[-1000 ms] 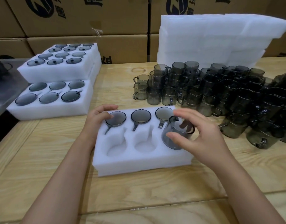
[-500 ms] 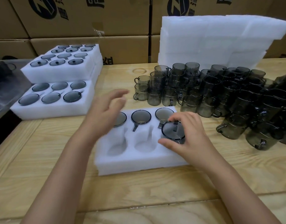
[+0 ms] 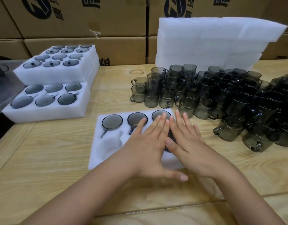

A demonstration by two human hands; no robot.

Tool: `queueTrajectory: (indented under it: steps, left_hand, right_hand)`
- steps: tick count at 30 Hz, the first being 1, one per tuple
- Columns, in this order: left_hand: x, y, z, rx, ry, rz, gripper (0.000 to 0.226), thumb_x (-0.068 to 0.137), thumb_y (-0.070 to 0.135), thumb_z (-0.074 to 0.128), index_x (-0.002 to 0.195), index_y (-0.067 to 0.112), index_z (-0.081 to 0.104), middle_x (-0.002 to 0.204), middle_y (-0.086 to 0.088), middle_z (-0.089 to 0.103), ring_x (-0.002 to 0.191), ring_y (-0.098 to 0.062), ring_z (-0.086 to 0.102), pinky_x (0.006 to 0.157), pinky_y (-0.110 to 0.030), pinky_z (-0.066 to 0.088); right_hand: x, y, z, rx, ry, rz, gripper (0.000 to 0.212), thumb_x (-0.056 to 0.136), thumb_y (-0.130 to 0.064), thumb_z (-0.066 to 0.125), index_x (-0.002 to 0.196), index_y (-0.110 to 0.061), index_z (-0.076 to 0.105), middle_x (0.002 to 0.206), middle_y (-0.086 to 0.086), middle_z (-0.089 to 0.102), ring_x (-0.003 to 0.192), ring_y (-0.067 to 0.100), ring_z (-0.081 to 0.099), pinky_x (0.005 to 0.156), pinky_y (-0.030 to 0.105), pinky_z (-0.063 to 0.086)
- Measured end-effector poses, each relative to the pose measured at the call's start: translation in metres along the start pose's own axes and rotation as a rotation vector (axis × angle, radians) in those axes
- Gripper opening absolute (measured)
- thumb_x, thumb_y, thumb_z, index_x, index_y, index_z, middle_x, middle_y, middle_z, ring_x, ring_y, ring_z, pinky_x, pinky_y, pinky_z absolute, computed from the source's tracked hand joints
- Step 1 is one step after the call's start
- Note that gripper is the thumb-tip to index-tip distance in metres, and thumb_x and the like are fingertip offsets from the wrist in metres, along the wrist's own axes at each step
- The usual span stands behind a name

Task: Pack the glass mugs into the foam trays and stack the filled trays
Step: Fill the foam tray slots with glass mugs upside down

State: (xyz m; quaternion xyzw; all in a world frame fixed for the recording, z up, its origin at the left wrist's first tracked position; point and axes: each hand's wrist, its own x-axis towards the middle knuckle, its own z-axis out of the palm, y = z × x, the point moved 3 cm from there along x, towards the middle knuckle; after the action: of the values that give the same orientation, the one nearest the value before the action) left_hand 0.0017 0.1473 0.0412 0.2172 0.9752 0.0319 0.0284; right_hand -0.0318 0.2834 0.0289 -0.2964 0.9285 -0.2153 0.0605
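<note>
Head view: the left hand (image 3: pixel 149 143) and right hand (image 3: pixel 193 143) are laid flat, fingers straight, on the foam tray (image 3: pixel 106 156). Three glass mugs (image 3: pixel 112 121) are set in its back row.

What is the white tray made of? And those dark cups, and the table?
The white tray looks like soft foam: matte, slightly fuzzy, with pockets cut into it. The mugs look like smoky grey glass, since they are see-through and shiny. The table seems to be pale wood, with grain lines and plank seams, though it could be a wood-look surface.
</note>
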Motion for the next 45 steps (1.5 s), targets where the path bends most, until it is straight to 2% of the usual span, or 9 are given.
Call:
queueTrajectory:
  steps: [4, 7, 11, 15, 21, 31, 37, 41, 45]
  left_hand:
    - [0.003, -0.006, 0.005, 0.079, 0.068, 0.01, 0.117, 0.078, 0.063, 0.055, 0.143, 0.014, -0.029, 0.152, -0.002, -0.035, 0.142, -0.011, -0.027, 0.117, -0.042, -0.016]
    - [0.01, -0.012, 0.003, 0.077, 0.073, 0.027, 0.116, 0.077, 0.062, 0.057, 0.148, 0.014, -0.021, 0.154, 0.0, -0.031, 0.143, -0.009, -0.023, 0.117, -0.04, -0.013]
    - [0.02, -0.016, 0.0, 0.078, 0.064, 0.021, 0.117, 0.076, 0.064, 0.059, 0.149, 0.016, -0.018, 0.156, 0.003, -0.027, 0.143, -0.007, -0.022, 0.116, -0.037, -0.015]
    - [0.029, -0.018, -0.003, 0.075, 0.064, 0.025, 0.119, 0.074, 0.064, 0.063, 0.151, 0.015, -0.014, 0.158, 0.003, -0.022, 0.144, -0.007, -0.018, 0.115, -0.036, -0.013]
    - [0.039, -0.02, -0.006, 0.046, 0.051, 0.024, 0.117, 0.074, 0.068, 0.061, 0.151, 0.015, -0.01, 0.159, 0.002, -0.017, 0.145, -0.008, -0.015, 0.115, -0.038, -0.013]
    - [0.037, -0.025, -0.015, -0.373, 0.145, 0.02, 0.084, 0.085, 0.063, 0.053, 0.151, 0.028, 0.014, 0.159, 0.012, 0.014, 0.144, 0.0, 0.003, 0.117, -0.033, -0.001]
    - [0.035, -0.024, -0.017, -0.412, 0.195, 0.044, 0.079, 0.083, 0.06, 0.058, 0.149, 0.032, 0.024, 0.155, 0.016, 0.024, 0.141, 0.005, 0.007, 0.119, -0.039, 0.001]
    - [0.033, -0.022, -0.027, -0.541, 0.303, 0.106, 0.062, 0.088, 0.047, 0.059, 0.143, 0.041, 0.033, 0.14, 0.018, 0.045, 0.119, 0.02, 0.03, 0.114, -0.039, 0.023]
    - [0.031, -0.024, -0.034, -0.827, 0.382, 0.087, 0.047, 0.094, 0.03, 0.056, 0.136, 0.048, 0.04, 0.12, 0.014, 0.064, 0.115, 0.004, 0.054, 0.1, -0.028, 0.043]
  right_hand:
    - [-0.001, -0.002, 0.001, 0.239, 0.067, -0.02, 0.099, 0.069, -0.084, 0.0, 0.149, -0.026, -0.005, 0.152, -0.019, -0.019, 0.136, -0.007, -0.024, 0.117, 0.025, -0.007]
    - [-0.005, -0.003, -0.012, 0.305, 0.329, -0.033, 0.092, 0.08, -0.078, 0.011, 0.147, -0.017, 0.026, 0.148, -0.015, 0.02, 0.138, -0.003, 0.014, 0.111, 0.013, 0.007]
    - [-0.026, 0.034, -0.044, -0.098, 0.865, 0.274, 0.039, 0.091, -0.025, 0.042, 0.114, -0.002, 0.062, 0.114, 0.011, 0.06, 0.103, 0.032, 0.046, 0.089, 0.038, 0.037]
    - [-0.035, 0.064, -0.042, -0.28, 0.697, 0.627, 0.035, 0.084, -0.003, 0.051, 0.117, 0.001, 0.06, 0.115, 0.02, 0.057, 0.101, 0.038, 0.04, 0.083, 0.045, 0.037]
    - [-0.029, 0.069, -0.039, -0.322, 0.591, 0.681, 0.032, 0.089, -0.006, 0.055, 0.12, -0.002, 0.058, 0.11, 0.017, 0.06, 0.103, 0.034, 0.043, 0.081, 0.041, 0.038]
    - [-0.023, 0.056, -0.033, -0.289, 0.742, 0.482, 0.018, 0.075, -0.02, 0.077, 0.078, -0.004, 0.069, 0.102, 0.014, 0.056, 0.096, 0.037, 0.043, 0.08, 0.043, 0.034]
    - [-0.021, 0.039, -0.034, 0.121, 0.953, 0.269, 0.023, 0.08, -0.012, 0.068, 0.068, -0.011, 0.05, 0.106, 0.003, 0.054, 0.102, 0.028, 0.05, 0.082, 0.028, 0.03]
    - [-0.011, 0.006, -0.038, 0.203, 1.068, 0.095, 0.021, 0.081, -0.009, 0.07, 0.068, -0.007, 0.053, 0.092, 0.004, 0.06, 0.088, 0.024, 0.055, 0.08, 0.03, 0.037]
    - [-0.001, -0.018, -0.051, 0.339, 1.105, 0.027, 0.023, 0.086, -0.023, 0.065, 0.071, -0.006, 0.059, 0.088, -0.002, 0.06, 0.087, 0.02, 0.057, 0.078, 0.042, 0.046]
